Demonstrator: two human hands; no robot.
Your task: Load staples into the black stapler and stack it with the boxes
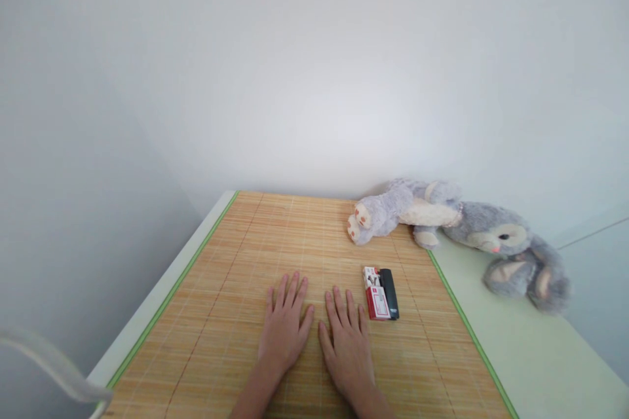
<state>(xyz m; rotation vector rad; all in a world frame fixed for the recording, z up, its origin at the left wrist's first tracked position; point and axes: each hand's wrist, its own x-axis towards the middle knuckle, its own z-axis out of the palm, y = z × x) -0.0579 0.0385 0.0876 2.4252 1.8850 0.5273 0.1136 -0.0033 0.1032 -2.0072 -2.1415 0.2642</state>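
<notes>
My left hand lies flat on the bamboo mat, palm down with fingers spread. Beside it, my right hand also rests palm down, its fingers stretched out and nothing under them that I can see. Just right of that hand's fingertips sits a small red and white box, with a second small white box behind it. A black stapler lies along the right side of the boxes, close against them. Neither hand touches these things.
A grey plush rabbit lies on its side across the mat's back right corner and the pale table top. White walls stand behind and at the left. A blurred white strap or cable shows at the lower left.
</notes>
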